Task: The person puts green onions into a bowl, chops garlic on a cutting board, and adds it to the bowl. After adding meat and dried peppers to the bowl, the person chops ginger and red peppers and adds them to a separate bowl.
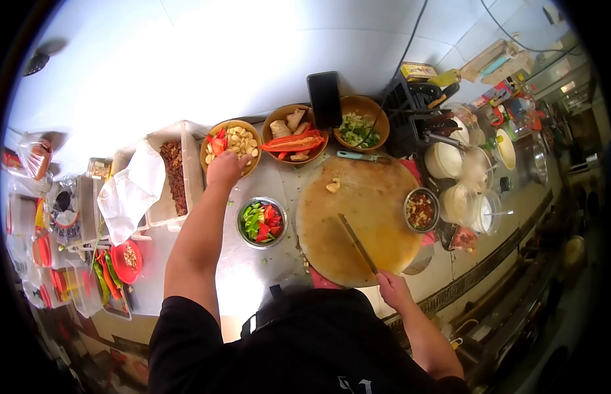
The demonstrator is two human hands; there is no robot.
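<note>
My left hand (228, 168) reaches over the near rim of a brown bowl (206, 169) of peeled garlic cloves (241, 141) and red pepper pieces (217, 142). Its fingers are bent together at the cloves, and what they pinch is hidden. In my right hand (393, 290) is the handle of a kitchen knife (358, 244), its blade seen nearly edge-on above the round chopping board (338, 210). A few garlic cloves (333, 186) lie near the board's far left side. A steel bowl (241, 238) holding cut green and red peppers stands between my left arm and the board.
Along the wall stand a bowl with ginger and red peppers (293, 141), a phone (325, 98) and a bowl of chopped greens (358, 128). A peeler (363, 157) lies at the board's far edge; a small bowl (421, 210) sits at its right. Seasoning tubs (443, 159) crowd further right.
</note>
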